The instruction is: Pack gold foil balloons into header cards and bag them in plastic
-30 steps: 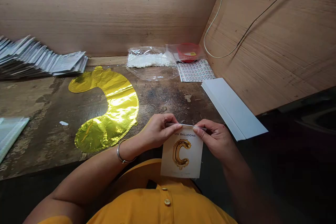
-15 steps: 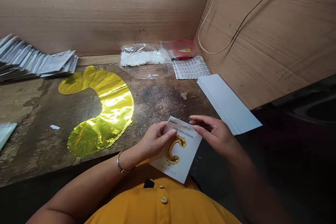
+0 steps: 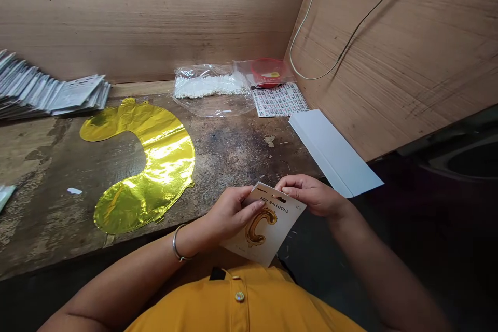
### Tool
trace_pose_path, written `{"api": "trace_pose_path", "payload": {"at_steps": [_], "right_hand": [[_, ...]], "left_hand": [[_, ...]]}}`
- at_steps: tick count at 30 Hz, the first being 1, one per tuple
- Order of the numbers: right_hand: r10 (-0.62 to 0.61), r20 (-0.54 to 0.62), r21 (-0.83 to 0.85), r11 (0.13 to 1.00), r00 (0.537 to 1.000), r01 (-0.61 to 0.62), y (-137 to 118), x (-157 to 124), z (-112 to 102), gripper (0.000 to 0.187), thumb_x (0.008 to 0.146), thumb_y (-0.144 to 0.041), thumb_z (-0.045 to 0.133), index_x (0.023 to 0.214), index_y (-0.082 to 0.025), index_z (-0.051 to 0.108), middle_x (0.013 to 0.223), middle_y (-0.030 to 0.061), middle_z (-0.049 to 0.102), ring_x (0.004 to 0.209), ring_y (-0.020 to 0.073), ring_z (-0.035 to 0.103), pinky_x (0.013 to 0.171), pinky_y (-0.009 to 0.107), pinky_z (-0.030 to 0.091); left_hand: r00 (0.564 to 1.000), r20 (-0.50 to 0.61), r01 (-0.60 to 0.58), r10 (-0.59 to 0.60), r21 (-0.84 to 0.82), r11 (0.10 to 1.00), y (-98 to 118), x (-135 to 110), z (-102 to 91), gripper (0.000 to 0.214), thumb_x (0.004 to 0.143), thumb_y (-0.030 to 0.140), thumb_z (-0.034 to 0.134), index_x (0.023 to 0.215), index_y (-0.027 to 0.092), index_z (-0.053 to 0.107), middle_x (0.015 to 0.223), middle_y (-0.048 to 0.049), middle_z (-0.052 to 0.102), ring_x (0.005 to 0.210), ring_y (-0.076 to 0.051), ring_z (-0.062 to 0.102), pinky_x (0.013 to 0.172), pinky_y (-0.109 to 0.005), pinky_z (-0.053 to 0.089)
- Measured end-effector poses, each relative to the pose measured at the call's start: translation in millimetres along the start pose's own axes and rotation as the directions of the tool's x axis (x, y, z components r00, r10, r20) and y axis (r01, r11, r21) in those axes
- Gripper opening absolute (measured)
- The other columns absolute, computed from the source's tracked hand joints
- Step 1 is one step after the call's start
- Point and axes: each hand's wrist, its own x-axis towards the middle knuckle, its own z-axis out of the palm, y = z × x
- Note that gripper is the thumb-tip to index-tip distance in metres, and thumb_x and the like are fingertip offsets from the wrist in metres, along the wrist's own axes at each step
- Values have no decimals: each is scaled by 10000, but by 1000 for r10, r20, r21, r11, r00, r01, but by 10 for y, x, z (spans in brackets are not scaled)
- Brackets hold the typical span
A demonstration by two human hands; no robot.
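Note:
My left hand (image 3: 235, 213) grips a white printed card (image 3: 268, 249) at its left side, thumb across the front. The card reads "FOIL BALLOONS" and shows a gold letter C; it is tilted above my lap. A dark hang slot is open near its top edge. Curled at that edge, just by the slot, my right hand (image 3: 311, 194) is pinched closed; what lies between its fingertips is hidden. On the table to the left lies a flat gold foil balloon (image 3: 167, 150) shaped like a C.
Stacked packets (image 3: 73, 94) lean at the back left. A clear bag of white sticks (image 3: 212, 85), a red bowl (image 3: 268, 75) and a sticker sheet (image 3: 278, 99) lie along the back. A folded white card sheet (image 3: 336, 153) overhangs the table's right edge.
My right hand has shifted from the card's upper right front to its top edge, fingers now pinched. The hang slot, pale and filled before, now shows dark and open.

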Motion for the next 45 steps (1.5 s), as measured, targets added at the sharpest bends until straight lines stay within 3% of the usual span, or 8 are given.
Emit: {"api": "trace_pose_path", "payload": {"at_steps": [6,13,19,24,30,37,42,45], "right_hand": [[19,-34,129,992,999,-14,69,76,-17,352,678,-457,789,811,-168,639,715,-12,626,599,102,539,541,203,413],[-99,-394,-538,831,914,-142,465,-323,-45,226,809,-403,636,776,-194,715,1023,127,724,1024,306,633,918,471,473],[-131,-569,-139,988,812,63,517,-76,291,362,881,-455,555,1138,-200,564,1023,101,739,890,245,707,761,376,567],[-339,-690,-599,763,639,-242,215,707,-400,293,916,-278,423,1128,-174,598,1025,85,731,901,205,684,776,312,525],[-392,-691,-694,593,608,-407,13,1030,-809,232,812,-163,540,980,-126,696,1025,191,692,1053,320,603,918,424,444],[-559,-660,-734,338,502,-589,210,44,-1010,516,870,-430,552,1242,-77,609,1360,220,538,1289,364,428,1086,494,332],[-263,-741,-672,312,618,-672,483,-294,-1340,647,800,-481,624,1326,-114,541,1361,209,549,1293,368,470,1049,499,390],[-282,-757,-654,320,589,-686,529,-283,-1356,661,796,-488,630,1335,-117,535,1392,208,523,1307,362,464,1060,494,386]], "left_hand": [[1000,22,11,-11,1,1000,-11,25,28,316,907,411,533,925,119,653,749,-21,645,629,-113,525,565,-196,423],[991,-80,92,-110,-205,974,-100,63,-31,363,867,458,581,967,115,651,929,-78,707,794,-179,633,702,-272,513],[965,-210,61,-157,-402,914,-251,334,34,387,827,432,620,1039,109,605,1057,-136,702,911,-224,663,819,-370,538],[854,-499,-78,146,155,985,-205,792,-180,653,831,304,619,1419,178,366,1427,-173,463,1219,-262,535,1001,-442,458],[985,104,-158,136,855,493,-259,1178,-252,450,949,400,482,1374,253,504,1520,-142,370,1414,-383,285,1091,-708,156],[978,127,-191,166,866,462,-415,1211,-208,465,977,437,386,1406,272,459,1533,-144,345,1405,-368,310,1075,-703,204],[977,129,-193,168,868,458,-409,1226,-219,456,978,427,385,1394,266,479,1524,-154,357,1406,-373,304,1079,-696,199],[977,130,-195,168,864,465,-410,1230,-213,461,972,428,401,1394,264,481,1522,-156,359,1403,-380,308,1079,-700,194]]}}
